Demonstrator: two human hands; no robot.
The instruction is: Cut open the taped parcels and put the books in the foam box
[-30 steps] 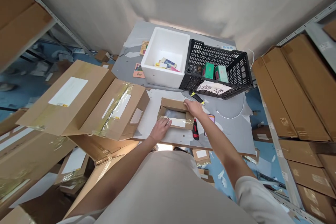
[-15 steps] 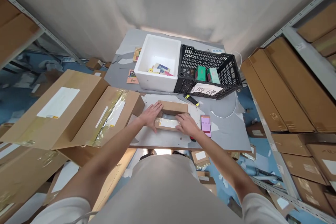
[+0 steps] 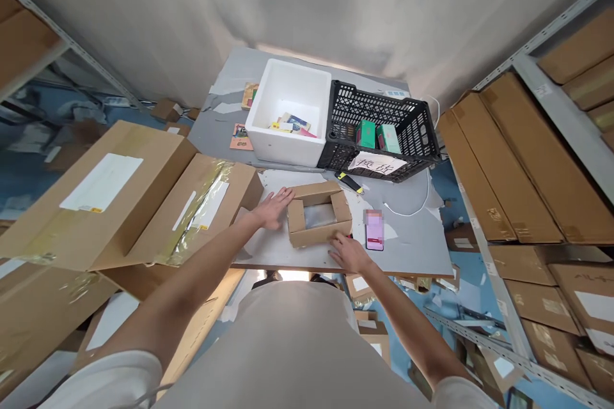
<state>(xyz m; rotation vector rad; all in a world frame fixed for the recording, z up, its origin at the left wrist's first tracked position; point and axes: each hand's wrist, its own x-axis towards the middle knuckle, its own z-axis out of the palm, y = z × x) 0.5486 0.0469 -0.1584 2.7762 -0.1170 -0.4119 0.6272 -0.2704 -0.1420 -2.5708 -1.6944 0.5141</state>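
A small cardboard box (image 3: pixel 314 234) stands on the table with its flaps folded outward and its top open, showing a pale surface inside. My left hand (image 3: pixel 272 209) lies at its left side, fingers stretched toward the far left corner. At the near right corner is my right hand (image 3: pixel 349 254), its fingers slightly bent and apart beside the near flap, holding nothing I can see. A small red thing peeks out behind the right hand, mostly hidden. A yellow-and-black utility knife (image 3: pixel 350 183) lies beyond the box. To the right rests a phone (image 3: pixel 375 230) with a pink screen.
A white foam box (image 3: pixel 288 148) with small packets and a black crate (image 3: pixel 384 163) with green boxes stand at the back. Big cartons (image 3: pixel 201 211) crowd the left side. Shelves of cartons (image 3: pixel 508 160) rise at right. A white cable (image 3: pixel 412 212) curls near the phone.
The box's flaps, folded inward and held under both hands before, now stand outward with the opening wide. My right hand has moved down toward me, and my left hand slightly left.
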